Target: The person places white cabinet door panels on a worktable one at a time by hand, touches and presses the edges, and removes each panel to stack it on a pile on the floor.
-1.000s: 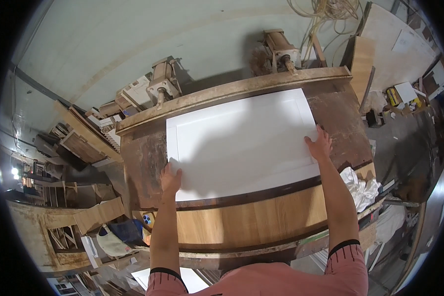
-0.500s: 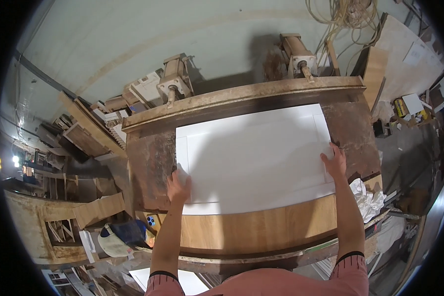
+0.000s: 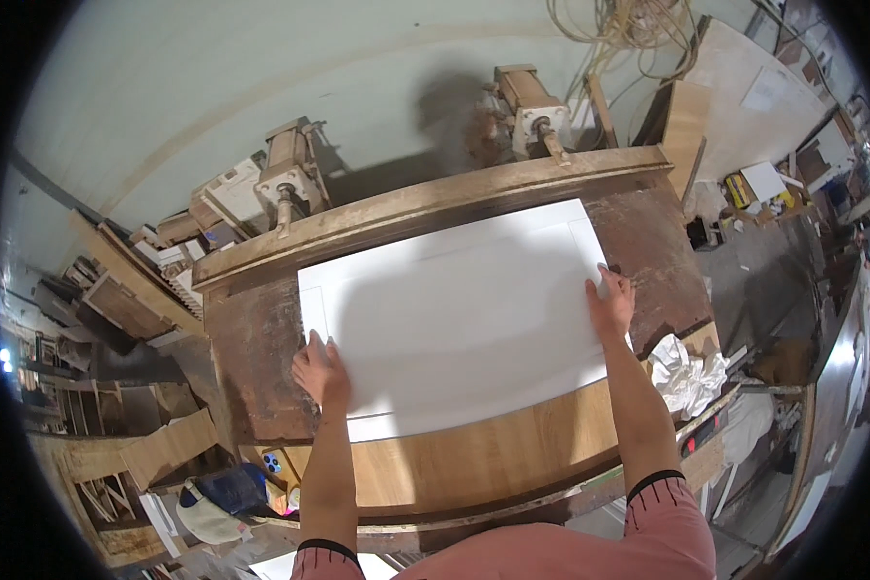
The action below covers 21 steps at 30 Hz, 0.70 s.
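- Head view: one white panel (image 3: pixel 464 309) with a recessed centre lies flat on one brown tabletop (image 3: pixel 251 358); it is the landmark for all that follows;
- two bare hands grasp it, the left hand (image 3: pixel 321 374) at its left edge, the right hand (image 3: pixel 613 306) at its right edge; each thumb rests on the face, and the fingers' hold beneath is hidden;
- one wood-grain board (image 3: pixel 474 459) lies along its near side, partly crossed by two forearms (image 3: pixel 329 474);
- one wooden rail (image 3: pixel 435 208) runs beyond its far edge, standing between it and two dusty cylinders (image 3: pixel 530 104);
- one crumpled white cloth (image 3: pixel 686 375) lies to its near right;
- one coil of pale cable (image 3: pixel 648 24) hangs well beyond its far right corner.
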Each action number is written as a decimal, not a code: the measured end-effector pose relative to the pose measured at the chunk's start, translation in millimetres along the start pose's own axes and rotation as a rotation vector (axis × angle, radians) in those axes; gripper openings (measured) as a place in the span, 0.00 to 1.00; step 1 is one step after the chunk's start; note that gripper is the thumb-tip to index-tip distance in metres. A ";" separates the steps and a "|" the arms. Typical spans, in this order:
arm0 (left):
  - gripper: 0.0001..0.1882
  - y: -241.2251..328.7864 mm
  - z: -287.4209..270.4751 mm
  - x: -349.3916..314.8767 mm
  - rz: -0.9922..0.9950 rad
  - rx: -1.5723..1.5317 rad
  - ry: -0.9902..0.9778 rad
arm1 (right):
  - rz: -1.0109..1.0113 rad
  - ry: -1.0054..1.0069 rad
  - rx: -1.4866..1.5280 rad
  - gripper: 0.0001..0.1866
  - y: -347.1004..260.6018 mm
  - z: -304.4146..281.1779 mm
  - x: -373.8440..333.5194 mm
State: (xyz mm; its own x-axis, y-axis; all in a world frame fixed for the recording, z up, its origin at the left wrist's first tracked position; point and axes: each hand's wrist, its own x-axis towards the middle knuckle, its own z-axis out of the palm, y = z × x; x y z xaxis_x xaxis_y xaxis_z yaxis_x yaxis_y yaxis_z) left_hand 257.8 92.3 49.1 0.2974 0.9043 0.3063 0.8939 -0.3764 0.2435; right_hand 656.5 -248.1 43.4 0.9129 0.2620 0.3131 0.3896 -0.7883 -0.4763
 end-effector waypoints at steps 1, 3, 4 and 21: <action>0.23 -0.2 1.6 0.3 0.011 -0.004 -0.007 | -0.016 0.019 0.016 0.22 -0.9 0.5 0.2; 0.23 -1.2 3.9 -0.2 -0.025 -0.077 -0.039 | 0.013 0.011 0.009 0.22 -1.9 -1.1 -0.1; 0.24 -1.0 4.5 0.0 -0.040 -0.071 -0.050 | 0.010 0.012 -0.007 0.22 -2.5 -1.3 0.0; 0.25 1.4 5.1 -1.8 -0.062 -0.087 -0.115 | -0.021 0.040 -0.090 0.23 4.9 0.6 -4.1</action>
State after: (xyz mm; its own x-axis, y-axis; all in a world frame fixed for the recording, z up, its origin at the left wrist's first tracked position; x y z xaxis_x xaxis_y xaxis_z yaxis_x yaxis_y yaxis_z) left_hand 260.2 91.2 44.1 0.2833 0.9417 0.1816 0.8808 -0.3304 0.3391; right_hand 654.7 -252.7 39.3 0.8984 0.2580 0.3554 0.3943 -0.8303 -0.3940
